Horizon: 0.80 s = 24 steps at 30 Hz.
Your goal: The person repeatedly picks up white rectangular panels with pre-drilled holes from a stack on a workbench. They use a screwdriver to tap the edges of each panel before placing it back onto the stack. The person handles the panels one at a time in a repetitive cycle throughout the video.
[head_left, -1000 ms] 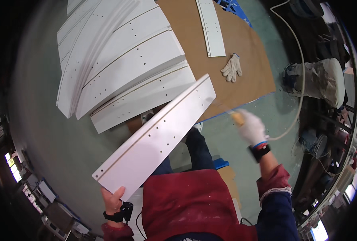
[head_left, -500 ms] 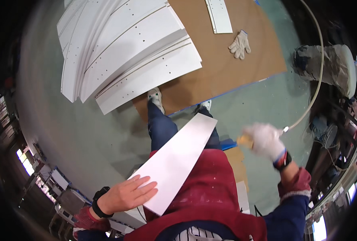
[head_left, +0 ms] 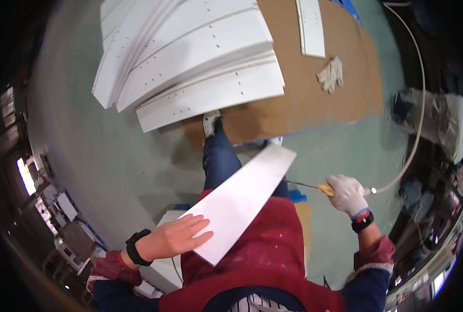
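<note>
A long white board point(head_left: 242, 203), its surface plain, lies slanting across my lap with its far end over my knees. My left hand point(head_left: 177, 238), bare, rests flat on the near left end of this board, fingers stretched out over its top face. In a white knitted glove, my right hand point(head_left: 348, 196) is closed around the yellow handle of an air blow gun point(head_left: 325, 190). Its thin dark nozzle points left toward the board's right edge, and the nozzle's tip is hard to make out. A pale air hose point(head_left: 416, 138) runs from behind the gloved hand.
Ahead on the left, white drilled boards point(head_left: 210, 96) lie fanned in an overlapping pile. Brown sheeting point(head_left: 273, 112) covers part of the green floor, bearing a single white panel point(head_left: 311, 28) and a loose glove point(head_left: 331, 75). A plastic-wrapped stool point(head_left: 434, 122) stands at the right.
The whole view has shifted, with the pile and sheeting now further right. My right hand is steadier and the blow gun's nozzle shows. My left hand stays on the board.
</note>
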Tool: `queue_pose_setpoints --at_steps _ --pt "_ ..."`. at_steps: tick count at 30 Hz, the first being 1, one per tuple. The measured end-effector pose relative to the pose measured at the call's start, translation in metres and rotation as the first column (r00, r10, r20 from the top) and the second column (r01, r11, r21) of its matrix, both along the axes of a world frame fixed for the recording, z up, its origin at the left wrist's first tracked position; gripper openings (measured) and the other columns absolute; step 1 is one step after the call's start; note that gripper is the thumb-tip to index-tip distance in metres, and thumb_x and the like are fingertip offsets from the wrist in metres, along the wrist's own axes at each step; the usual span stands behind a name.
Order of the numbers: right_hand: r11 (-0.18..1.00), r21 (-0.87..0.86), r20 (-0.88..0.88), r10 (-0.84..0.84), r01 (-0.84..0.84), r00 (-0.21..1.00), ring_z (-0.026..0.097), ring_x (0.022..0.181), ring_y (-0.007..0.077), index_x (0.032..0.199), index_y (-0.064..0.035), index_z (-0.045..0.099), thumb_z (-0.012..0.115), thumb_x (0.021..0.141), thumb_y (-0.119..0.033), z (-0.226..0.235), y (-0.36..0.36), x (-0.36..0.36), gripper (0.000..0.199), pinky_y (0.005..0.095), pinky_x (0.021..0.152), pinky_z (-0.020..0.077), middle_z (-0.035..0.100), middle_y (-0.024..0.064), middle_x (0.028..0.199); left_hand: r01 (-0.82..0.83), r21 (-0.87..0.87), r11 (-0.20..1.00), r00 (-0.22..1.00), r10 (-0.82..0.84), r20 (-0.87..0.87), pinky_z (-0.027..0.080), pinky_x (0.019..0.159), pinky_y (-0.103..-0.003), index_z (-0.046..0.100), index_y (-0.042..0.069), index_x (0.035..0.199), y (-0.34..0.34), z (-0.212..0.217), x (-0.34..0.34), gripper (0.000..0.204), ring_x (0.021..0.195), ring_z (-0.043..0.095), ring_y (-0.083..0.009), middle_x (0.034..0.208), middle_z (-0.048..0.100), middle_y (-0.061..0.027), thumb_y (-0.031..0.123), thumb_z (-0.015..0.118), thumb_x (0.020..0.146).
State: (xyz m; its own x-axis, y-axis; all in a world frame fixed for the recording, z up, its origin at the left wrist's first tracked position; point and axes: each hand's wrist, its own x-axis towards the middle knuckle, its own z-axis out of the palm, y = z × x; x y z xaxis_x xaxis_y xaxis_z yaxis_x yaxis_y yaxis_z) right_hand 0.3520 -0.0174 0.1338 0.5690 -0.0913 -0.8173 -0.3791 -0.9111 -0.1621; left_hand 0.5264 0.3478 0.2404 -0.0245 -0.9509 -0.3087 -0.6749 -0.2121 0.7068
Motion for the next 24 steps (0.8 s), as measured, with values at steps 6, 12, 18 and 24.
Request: queue_pose_setpoints --at_steps 6,12,18,24 --pt "0.927 0.104 0.443 -0.369 0.362 0.817 0.060 0.080 0.0347 0.096 -0.0124 0.064 0.070 0.071 -0.017 -0.059 -0.085 -0.082 0.027 0.0404 0.070 0.0495 0.058 0.0138 0.082 -0.787 0.534 0.310 0.246 0.951 -0.189 0.049 0.087 -0.031 0.060 -0.003 0.113 0.053 0.007 0.018 0.035 0.093 0.064 -0.0215 0.102 0.067 -0.0111 0.006 0.068 0.081" --pt "0.512 0.098 0.193 -0.851 0.854 0.488 0.049 0.065 0.0076 0.088 -0.0006 0.063 0.068 0.074 -0.006 -0.045 -0.122 -0.124 0.016 0.0250 0.060 0.0439 0.053 -0.0016 0.071 -0.829 0.543 -0.135 -0.431 0.772 -0.467 0.044 0.094 -0.035 0.056 -0.003 0.118 0.083 0.014 -0.003 0.040 0.104 0.060 -0.0200 0.113 0.063 -0.0116 0.002 0.066 0.079" --pt "0.705 0.042 0.253 -0.693 0.708 0.675 0.060 0.073 0.0150 0.095 -0.0019 0.066 0.071 0.069 -0.008 -0.047 -0.086 -0.080 0.027 0.0288 0.070 0.0482 0.062 0.0039 0.077 -0.905 0.241 -0.351 -0.413 0.579 -0.703 0.039 0.101 -0.040 0.042 -0.005 0.130 0.080 -0.031 0.011 0.054 0.114 0.054 -0.0266 0.123 0.055 -0.0135 0.013 0.063 0.085" --pt "0.885 0.236 0.285 -0.458 0.402 0.842 0.060 0.072 0.0274 0.093 -0.0112 0.064 0.072 0.067 -0.016 -0.063 -0.024 0.021 0.027 0.0334 0.068 0.0487 0.061 0.0126 0.077 -0.839 0.123 -0.529 -0.387 0.424 -0.819 0.038 0.103 -0.041 0.036 -0.004 0.135 0.109 -0.114 0.106 0.052 0.120 0.049 -0.0278 0.130 0.049 -0.0142 0.016 0.056 0.091"
